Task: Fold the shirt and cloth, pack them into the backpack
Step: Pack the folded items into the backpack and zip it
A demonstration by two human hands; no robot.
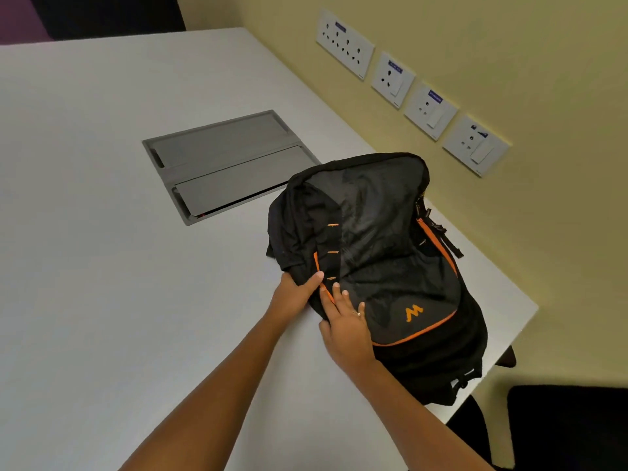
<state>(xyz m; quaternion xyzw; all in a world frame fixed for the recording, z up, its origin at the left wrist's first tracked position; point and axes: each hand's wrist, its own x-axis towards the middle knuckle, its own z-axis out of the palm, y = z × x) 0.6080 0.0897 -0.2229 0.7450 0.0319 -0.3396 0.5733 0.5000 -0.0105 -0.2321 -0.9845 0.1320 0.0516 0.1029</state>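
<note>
A black backpack [384, 253] with orange trim and an orange logo lies flat on the white table [119, 266], near its right edge. My left hand [295, 294] grips the bag's left side fabric, thumb on top by the orange piping. My right hand [343, 321], with a ring on one finger, rests on the bag's front panel beside it, fingers fairly straight and touching the orange seam. No shirt or cloth is in sight.
A grey metal cable hatch [224, 164] is set into the table behind the bag. Wall sockets [407, 90] line the yellow wall at right. A dark chair [564, 430] stands past the table's right corner.
</note>
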